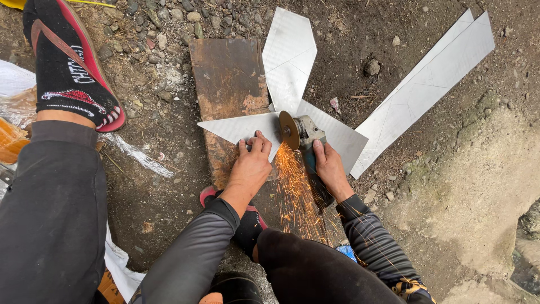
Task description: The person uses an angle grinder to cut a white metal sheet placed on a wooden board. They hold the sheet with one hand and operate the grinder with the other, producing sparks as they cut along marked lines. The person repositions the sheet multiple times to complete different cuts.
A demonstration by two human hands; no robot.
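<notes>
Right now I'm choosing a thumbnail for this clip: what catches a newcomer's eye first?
The orange sparks spraying toward the camera from the angle grinder in the right hand, mid-frame. Next, the left hand pressing the shiny metal sheet onto a wooden board.

My left hand (251, 163) presses flat on a thin sheet of shiny metal (236, 128), fingers spread on its pointed piece. My right hand (329, 169) grips the body of an angle grinder (306, 143), whose disc (288, 130) stands on edge in the sheet. Orange sparks (295, 191) spray back toward my knees. The sheet lies across a dark wooden plank (228, 76) set on stony dirt. A long metal strip (427, 84) lies well apart to the right. At upper left, my foot in a black sock and red sandal (70, 62) rests on the ground.
</notes>
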